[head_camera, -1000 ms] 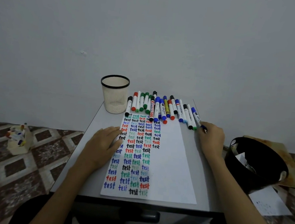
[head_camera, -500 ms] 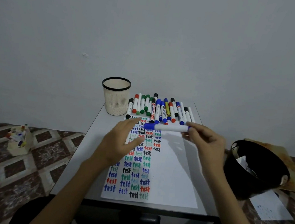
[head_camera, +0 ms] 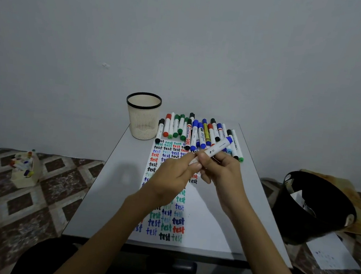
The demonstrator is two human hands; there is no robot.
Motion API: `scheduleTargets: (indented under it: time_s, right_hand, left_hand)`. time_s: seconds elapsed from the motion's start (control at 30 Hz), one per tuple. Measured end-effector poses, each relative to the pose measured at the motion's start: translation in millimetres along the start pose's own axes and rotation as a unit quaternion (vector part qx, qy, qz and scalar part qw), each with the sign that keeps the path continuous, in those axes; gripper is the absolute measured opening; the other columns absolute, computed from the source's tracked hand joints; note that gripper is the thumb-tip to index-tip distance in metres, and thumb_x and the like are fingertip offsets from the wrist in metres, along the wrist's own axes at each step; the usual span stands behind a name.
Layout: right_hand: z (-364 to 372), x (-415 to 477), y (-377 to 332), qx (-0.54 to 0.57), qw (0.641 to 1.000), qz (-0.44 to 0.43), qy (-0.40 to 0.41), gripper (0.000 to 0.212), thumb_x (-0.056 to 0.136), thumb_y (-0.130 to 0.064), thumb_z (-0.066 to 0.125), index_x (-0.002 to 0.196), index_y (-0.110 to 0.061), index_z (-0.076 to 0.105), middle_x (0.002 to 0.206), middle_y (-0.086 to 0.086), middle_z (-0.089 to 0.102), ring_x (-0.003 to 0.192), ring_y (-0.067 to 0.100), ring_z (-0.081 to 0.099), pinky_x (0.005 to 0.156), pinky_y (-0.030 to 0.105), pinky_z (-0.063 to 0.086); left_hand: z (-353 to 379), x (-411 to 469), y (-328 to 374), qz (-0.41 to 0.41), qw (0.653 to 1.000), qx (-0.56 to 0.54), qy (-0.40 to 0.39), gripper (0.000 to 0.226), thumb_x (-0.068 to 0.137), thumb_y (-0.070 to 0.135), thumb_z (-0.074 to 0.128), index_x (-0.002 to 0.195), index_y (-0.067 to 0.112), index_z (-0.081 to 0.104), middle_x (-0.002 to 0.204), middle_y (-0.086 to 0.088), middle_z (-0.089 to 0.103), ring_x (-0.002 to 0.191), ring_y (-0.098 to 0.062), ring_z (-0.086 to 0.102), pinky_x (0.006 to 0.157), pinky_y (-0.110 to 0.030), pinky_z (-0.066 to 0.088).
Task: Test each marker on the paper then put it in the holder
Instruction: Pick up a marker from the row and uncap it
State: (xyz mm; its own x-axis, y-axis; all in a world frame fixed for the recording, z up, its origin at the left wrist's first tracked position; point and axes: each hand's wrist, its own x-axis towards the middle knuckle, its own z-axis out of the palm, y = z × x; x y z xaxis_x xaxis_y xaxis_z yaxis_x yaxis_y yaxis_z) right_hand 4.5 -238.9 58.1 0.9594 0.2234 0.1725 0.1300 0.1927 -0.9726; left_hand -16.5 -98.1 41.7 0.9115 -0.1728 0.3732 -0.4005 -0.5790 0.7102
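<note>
Now that the blue marker (head_camera: 216, 149) is off the row of markers (head_camera: 195, 130), where the right hand (head_camera: 223, 175) reached for it a second ago, both hands meet around it above the paper (head_camera: 205, 225). The left hand (head_camera: 171, 178) has left the sheet it lay flat on, and its grip pinches the marker's lower end. The right hand's grip curls round the barrel. Level half a second ago, the marker now tilts, blue end toward the upper right. This looks like uncapping, with the test stroke next; whether the cap is off I cannot tell. The holder (head_camera: 142, 119) stands at the table's (head_camera: 109, 196) far left corner, no marker showing above its rim.

Columns of coloured "test" words cover the paper's left half. A bare grey wall (head_camera: 186, 36) fills the upper frame. On the tiled floor (head_camera: 9, 207) sit a small box of markers (head_camera: 25, 168) at left, and a black bin (head_camera: 315, 208) and a loose sheet (head_camera: 332, 253) at right.
</note>
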Motion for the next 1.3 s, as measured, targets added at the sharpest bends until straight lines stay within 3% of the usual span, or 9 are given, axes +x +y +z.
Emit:
scheduleTargets:
  time_s: [0.23, 0.33, 0.4, 0.47, 0.57, 0.7, 0.83, 0.93, 1.3]
  right_hand:
    - [1.7, 5.1, -3.7, 0.001, 0.999, 0.0, -0.043, 0.01, 0.087, -0.009, 0.062, 0.091, -0.003, 0.069, 0.073, 0.012, 0.062, 0.062, 0.026, 0.045, 0.051, 0.027, 0.041]
    - [0.5, 7.7, -5.8, 0.011, 0.999, -0.013, -0.046, 0.021, 0.079, -0.015, 0.068, 0.093, 0.001, 0.067, 0.08, 0.017, 0.064, 0.063, 0.021, 0.053, 0.045, 0.022, 0.042]
    - [-4.9, 11.6, -5.0, 0.071, 0.997, -0.017, 0.005, 0.016, 0.08, -0.01, 0.068, 0.091, 0.002, 0.065, 0.079, 0.014, 0.066, 0.062, 0.018, 0.059, 0.047, 0.02, 0.048]
    - [-15.6, 16.1, 0.2, 0.121, 0.99, -0.012, 0.069, 0.008, 0.082, 0.0, 0.067, 0.086, -0.002, 0.06, 0.083, 0.016, 0.068, 0.065, 0.02, 0.066, 0.053, 0.022, 0.054]
    - [-26.5, 16.8, 17.0, 0.075, 0.992, 0.01, 0.103, 0.014, 0.081, 0.006, 0.067, 0.083, -0.004, 0.057, 0.087, 0.017, 0.068, 0.072, 0.025, 0.07, 0.06, 0.026, 0.058]
    - [-24.4, 14.4, 35.5, 0.101, 0.992, 0.053, 0.045, 0.014, 0.081, 0.007, 0.067, 0.089, -0.001, 0.059, 0.088, 0.018, 0.068, 0.081, 0.031, 0.069, 0.064, 0.035, 0.06]
    - [-19.5, 21.6, 32.4, 0.076, 0.996, 0.046, 0.028, 0.017, 0.079, 0.008, 0.069, 0.08, -0.001, 0.055, 0.068, 0.011, 0.064, 0.061, 0.023, 0.064, 0.06, 0.035, 0.054]
    - [-9.9, 27.8, 31.5, 0.006, 0.998, 0.026, 0.052, 0.029, 0.079, 0.008, 0.069, 0.068, -0.006, 0.046, 0.053, 0.008, 0.048, 0.039, 0.013, 0.047, 0.041, 0.024, 0.042]
    - [-7.5, 31.2, 51.1, -0.061, 0.997, 0.046, 0.012, 0.037, 0.073, 0.02, 0.058, 0.061, -0.01, 0.04, 0.053, 0.008, 0.041, 0.041, 0.016, 0.038, 0.041, 0.022, 0.033]
  left_hand:
    - [-1.5, -6.6, -6.8, -0.005, 0.99, -0.143, 0.016, 0.026, 0.095, 0.035, 0.041, 0.118, 0.042, 0.052, 0.054, 0.009, 0.046, 0.05, -0.011, 0.036, 0.047, -0.033, 0.032]
    - [-9.9, -8.3, -12.0, 0.004, 0.996, -0.089, 0.006, 0.025, 0.095, 0.041, 0.04, 0.11, 0.029, 0.055, 0.059, -0.002, 0.049, 0.052, -0.012, 0.042, 0.051, -0.029, 0.036]
    - [-19.4, -9.6, -24.8, -0.009, 1.0, -0.024, 0.011, 0.027, 0.093, 0.047, 0.037, 0.106, 0.029, 0.053, 0.064, -0.01, 0.053, 0.055, -0.015, 0.047, 0.054, -0.022, 0.038]
    - [-29.0, -13.3, -42.7, -0.025, 0.999, 0.035, 0.028, 0.025, 0.091, 0.036, 0.037, 0.107, 0.026, 0.054, 0.075, -0.007, 0.056, 0.068, -0.015, 0.053, 0.062, -0.021, 0.041]
    - [-35.5, -23.3, -66.2, -0.047, 0.994, 0.099, 0.008, 0.036, 0.085, 0.022, 0.036, 0.116, 0.02, 0.054, 0.101, 0.001, 0.058, 0.091, -0.01, 0.051, 0.081, -0.03, 0.043]
    - [-29.4, -40.0, -83.9, -0.02, 0.983, 0.18, -0.017, 0.05, 0.088, 0.046, 0.032, 0.126, 0.02, 0.051, 0.124, 0.001, 0.054, 0.113, -0.013, 0.047, 0.097, -0.046, 0.038]
    - [-29.7, -39.9, -84.6, -0.026, 0.986, 0.164, -0.005, 0.054, 0.087, 0.051, 0.032, 0.126, 0.02, 0.051, 0.125, 0.0, 0.055, 0.114, -0.015, 0.048, 0.097, -0.048, 0.039]
    - [-29.6, -40.3, -83.4, -0.027, 0.986, 0.163, -0.007, 0.055, 0.086, 0.052, 0.033, 0.127, 0.02, 0.051, 0.126, 0.0, 0.055, 0.116, -0.015, 0.048, 0.098, -0.047, 0.039]
    - [-30.7, -41.2, -79.5, -0.041, 0.988, 0.149, -0.003, 0.057, 0.084, 0.052, 0.034, 0.125, 0.018, 0.054, 0.127, -0.001, 0.056, 0.116, -0.015, 0.049, 0.098, -0.045, 0.04]
